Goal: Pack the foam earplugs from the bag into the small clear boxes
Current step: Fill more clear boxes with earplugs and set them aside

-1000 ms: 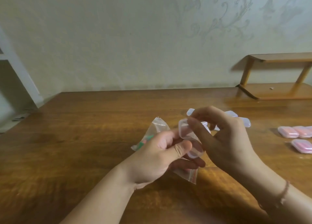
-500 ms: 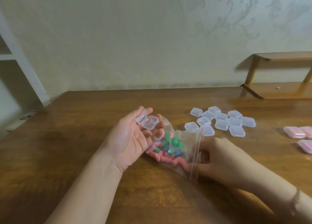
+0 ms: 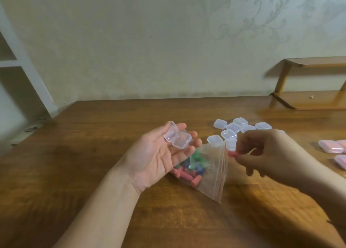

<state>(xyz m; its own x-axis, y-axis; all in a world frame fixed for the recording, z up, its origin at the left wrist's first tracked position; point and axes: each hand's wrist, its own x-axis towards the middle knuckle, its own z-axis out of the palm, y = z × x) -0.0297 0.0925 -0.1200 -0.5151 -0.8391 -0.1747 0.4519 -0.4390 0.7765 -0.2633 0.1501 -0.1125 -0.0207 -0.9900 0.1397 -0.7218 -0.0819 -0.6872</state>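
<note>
The left hand [image 3: 155, 154] lies flat-fingered under an open clear box [image 3: 177, 137] while the right hand [image 3: 265, 154] pinches a pink earplug [image 3: 233, 154] beside the bag [image 3: 206, 169].

Clear open box [image 3: 177, 137], pink, green & blue earplugs [image 3: 189, 170] in see-through bag [image 3: 209, 165] w/ red zip strip, one pink earplug [image 3: 232, 154], brown wood-grain table [image 3: 93, 163], pale scroll-patterned wall [image 3: 168, 42], pink-filled boxes [image 3: 331, 146]
</note>
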